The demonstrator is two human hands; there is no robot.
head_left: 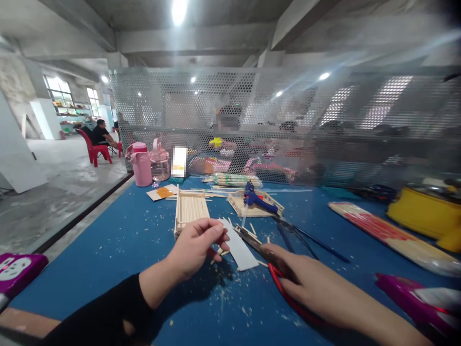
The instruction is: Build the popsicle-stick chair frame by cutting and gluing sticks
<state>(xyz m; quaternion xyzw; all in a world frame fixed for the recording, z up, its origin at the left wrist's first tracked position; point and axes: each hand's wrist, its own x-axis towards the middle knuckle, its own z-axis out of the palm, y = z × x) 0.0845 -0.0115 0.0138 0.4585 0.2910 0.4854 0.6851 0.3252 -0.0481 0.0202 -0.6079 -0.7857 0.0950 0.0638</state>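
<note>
My left hand [196, 245] hovers over the blue table [118, 250] with its fingers pinched on small wooden stick pieces [220, 251]. My right hand [309, 283] grips red-handled cutters [284, 283], whose metal jaws [248, 236] point toward the left hand. A white paper strip [239, 247] lies between the two hands. Just beyond the left hand stands a panel of glued wooden sticks [190, 207]. A blue glue gun [257, 199] rests on a second stick frame [254, 204].
A pink jug [141, 164] and a clear pink-lidded jug [160, 162] stand at the far edge by a perforated metal screen [273, 120]. A stick bundle [236, 179], a packet of sticks [392, 238], a yellow container [425, 211] and purple objects [418, 295] surround me. Wood scraps litter the table.
</note>
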